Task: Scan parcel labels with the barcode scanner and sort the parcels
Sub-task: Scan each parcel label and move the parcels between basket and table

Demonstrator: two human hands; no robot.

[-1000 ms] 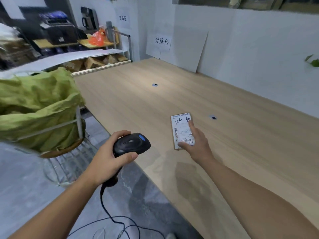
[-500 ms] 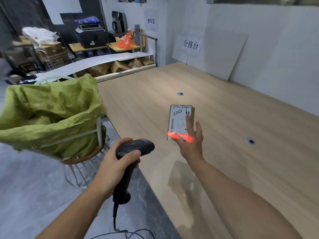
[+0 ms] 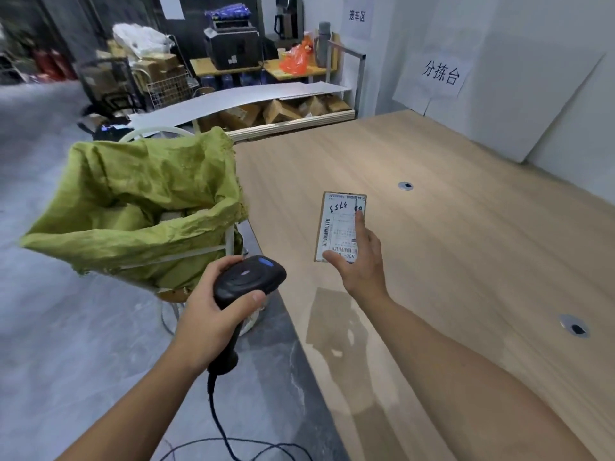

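My right hand (image 3: 361,261) holds a small flat parcel (image 3: 337,224) above the wooden table (image 3: 466,244), its white label with barcodes and handwritten digits facing up. The thumb presses the label's lower edge and the index finger lies along its right side. My left hand (image 3: 206,314) grips a black corded barcode scanner (image 3: 248,281) by the handle, off the table's left edge, with its head pointing toward the parcel. No red scan line shows on the label.
A green sack (image 3: 133,207) hangs open on a white frame left of the table, level with the scanner. The scanner cable (image 3: 233,450) trails over the grey floor. Shelves with cardboard boxes (image 3: 276,111) stand behind. White boards lean on the wall.
The red scan line that crossed the label half a second ago is gone. The parcel has lifted off the table, and my view has turned left toward the sack.
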